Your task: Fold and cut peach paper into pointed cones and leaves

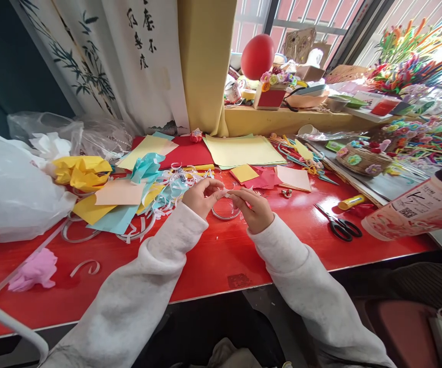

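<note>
Since the black-handled scissors point(335, 222) lie in plain sight on the red table point(213, 266), I take every place from them. Well to their left, my two hands meet at the fingertips. I have the left hand point(202, 198) in a narrow pinch, thumb against finger, and the right hand point(254, 207) matches it from the other side, its thumb and forefinger closed down close. Between the two pinches is a small pale sliver point(226, 193), held up left of the scissors; the fingers cover most of it, so I can't tell its shape. A thin, pale loop point(226, 217) shows just under the fingertips, and I can't say whether it hangs or rests on the tabletop.

Between the scissors and my hands, a bit farther back, I see two small shiny pieces point(286, 193) beside a peach paper stack point(294, 177). Just right of the scissors lies a yellow tube point(352, 202), and beyond it, farther right, a pink drink cup point(416, 207) leans in my view. Far left of the scissors are a tangle of white paper strips point(178, 186), a crumpled pink paper point(35, 270) and a white plastic bag point(14, 189).
</note>
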Demonstrator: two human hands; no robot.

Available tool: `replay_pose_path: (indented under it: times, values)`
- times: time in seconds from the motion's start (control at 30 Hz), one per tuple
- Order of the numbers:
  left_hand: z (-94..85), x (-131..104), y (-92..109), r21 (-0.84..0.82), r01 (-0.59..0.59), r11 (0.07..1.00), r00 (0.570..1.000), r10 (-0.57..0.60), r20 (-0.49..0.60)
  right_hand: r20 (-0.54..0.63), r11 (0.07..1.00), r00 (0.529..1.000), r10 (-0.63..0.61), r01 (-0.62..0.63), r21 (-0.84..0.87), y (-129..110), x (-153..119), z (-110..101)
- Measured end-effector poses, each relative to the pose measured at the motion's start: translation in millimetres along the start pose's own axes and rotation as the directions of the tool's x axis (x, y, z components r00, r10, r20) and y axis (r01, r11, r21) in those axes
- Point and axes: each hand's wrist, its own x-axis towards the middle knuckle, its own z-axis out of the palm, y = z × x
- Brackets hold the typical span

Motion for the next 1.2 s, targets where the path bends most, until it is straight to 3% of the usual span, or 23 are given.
replay_pose_path:
  times: [0.23,0.37,0.57,0.77,0.9,0.97,1.07,1.13,1.2]
  values:
    - [1.6,-2,6,0.224,-0.091,0.97,0.995,0.095,-0.01,-0.016,0.992,0.996,0.082,-0.08,0.096,-6,0,-2]
    - [2.7,-6,11,0.126,-0.074,0.989,0.997,0.072,0.014,-0.045,0.989,0.992,0.119,-0.114,0.098,-8,1,-1]
    - [-0.3,-4,12,-0.135,0.076,0.988,0.997,-0.07,0.042,-0.006,0.986,0.992,0.123,-0.122,0.114,-7,1,-2]
    - [-0.7,-2,9,-0.113,0.099,0.989,0.995,-0.094,0.047,0.005,0.982,0.991,0.135,-0.134,0.13,-8,2,-3]
    - [-0.6,-1,6,-0.175,0.112,0.978,0.99,-0.095,0.107,0.022,0.981,0.991,0.13,-0.132,0.144,-9,2,-4]
    - [-0.4,-1,4,-0.131,0.055,0.99,0.998,-0.048,0.051,0.046,0.976,0.989,0.137,-0.143,0.167,-8,1,-4]
    - [-1.4,-1,5,-0.041,-0.151,0.988,0.981,0.145,-0.125,0.066,0.96,0.983,0.17,-0.18,0.214,-6,-1,-4]
    - [-3.8,-3,8,0.093,-0.329,0.94,0.926,0.34,-0.165,0.05,0.949,0.98,0.193,-0.199,0.243,-5,-2,-5]
    - [-6.6,-5,11,0.344,-0.484,0.805,0.832,0.545,-0.105,0.033,0.944,0.98,0.198,-0.2,0.263,-6,-2,-5]
